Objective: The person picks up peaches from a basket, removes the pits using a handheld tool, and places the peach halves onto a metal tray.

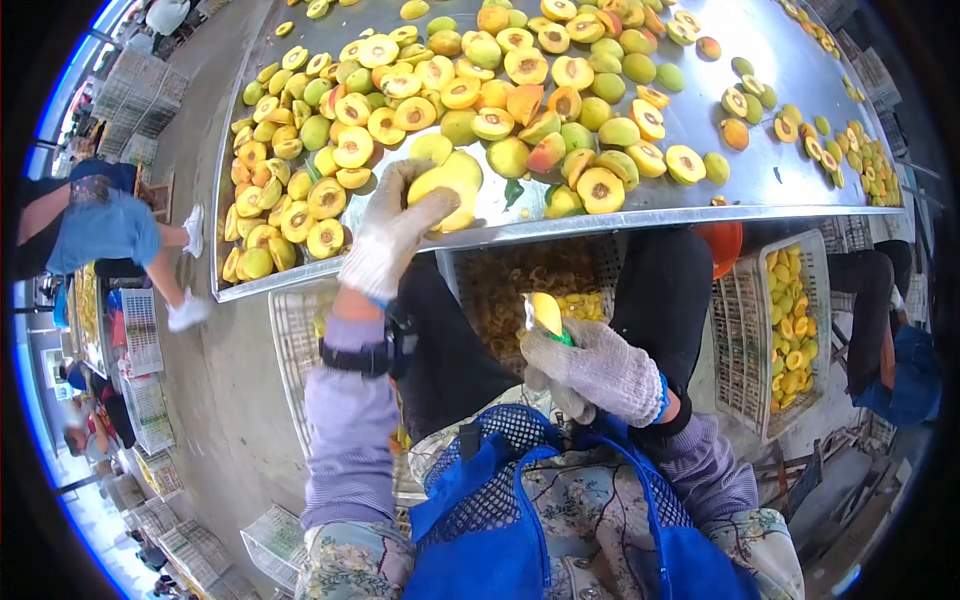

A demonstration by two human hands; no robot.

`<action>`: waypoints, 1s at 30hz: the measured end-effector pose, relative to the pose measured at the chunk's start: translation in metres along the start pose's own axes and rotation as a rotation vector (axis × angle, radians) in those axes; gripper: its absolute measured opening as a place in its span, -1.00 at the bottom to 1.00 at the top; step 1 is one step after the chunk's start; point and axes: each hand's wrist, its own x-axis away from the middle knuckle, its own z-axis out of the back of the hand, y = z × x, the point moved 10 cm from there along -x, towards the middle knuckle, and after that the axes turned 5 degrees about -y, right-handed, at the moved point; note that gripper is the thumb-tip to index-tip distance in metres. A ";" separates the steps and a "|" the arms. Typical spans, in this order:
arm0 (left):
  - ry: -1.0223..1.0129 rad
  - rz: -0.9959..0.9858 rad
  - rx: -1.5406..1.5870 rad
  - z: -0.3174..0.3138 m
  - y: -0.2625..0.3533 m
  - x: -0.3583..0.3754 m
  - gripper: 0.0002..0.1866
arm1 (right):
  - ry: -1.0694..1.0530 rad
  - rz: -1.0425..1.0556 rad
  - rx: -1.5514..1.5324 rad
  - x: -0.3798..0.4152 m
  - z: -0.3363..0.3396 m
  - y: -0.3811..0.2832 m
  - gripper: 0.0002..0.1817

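Observation:
My left hand (392, 232), in a white knit glove, is closed around a whole yellow peach (447, 187) at the near edge of the metal table (640, 215). My right hand (592, 368), also gloved, grips a small pitting tool with a green handle and a yellow-stained spoon-like blade (546, 314), held over my lap. The table carries a heap of halved and whole peaches (470, 95), many cut side up and showing the pit hollow. Under the table between my knees stands a crate of peach scraps (520, 285).
A white crate of peach halves (790, 325) stands at my right, an orange bucket (722, 245) beside it under the table. Another person in blue bends over at the left (100, 225). Stacked crates (140, 95) line the floor at left. More peach halves lie at the table's far right (860, 155).

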 end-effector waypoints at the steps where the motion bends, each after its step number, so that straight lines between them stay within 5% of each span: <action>1: -0.044 -0.092 0.120 -0.019 0.023 0.019 -0.36 | 0.064 0.012 0.057 -0.002 0.006 -0.003 -0.55; 2: -0.087 -0.186 0.238 -0.034 0.043 0.038 -0.35 | 0.061 0.007 0.058 -0.003 0.005 -0.003 -0.55; 5: -0.215 -0.170 -0.395 -0.069 0.060 0.067 -0.43 | 0.194 0.152 0.299 0.001 0.015 -0.020 -0.59; 6: -0.011 -0.155 -0.452 -0.055 0.060 0.063 -0.53 | 0.285 0.143 0.408 0.004 0.023 -0.018 -0.61; 7: 0.073 -0.156 -0.388 -0.041 0.048 0.058 -0.57 | 0.377 0.138 0.517 0.008 0.031 -0.020 -0.64; 9: 0.035 -0.053 0.211 -0.038 0.017 0.058 -0.57 | 0.329 0.086 0.403 0.021 0.026 -0.027 -0.67; 13: -0.062 -0.129 0.534 -0.069 0.020 0.070 -0.56 | 0.177 0.125 0.079 0.019 0.007 -0.021 -0.68; 29: 0.065 -0.415 0.668 -0.092 0.040 0.103 -0.55 | 0.202 0.329 0.355 0.021 -0.002 -0.027 -0.65; 30: 0.065 -0.483 0.702 -0.091 0.045 0.106 -0.57 | 0.232 0.456 0.388 0.027 -0.004 -0.035 -0.66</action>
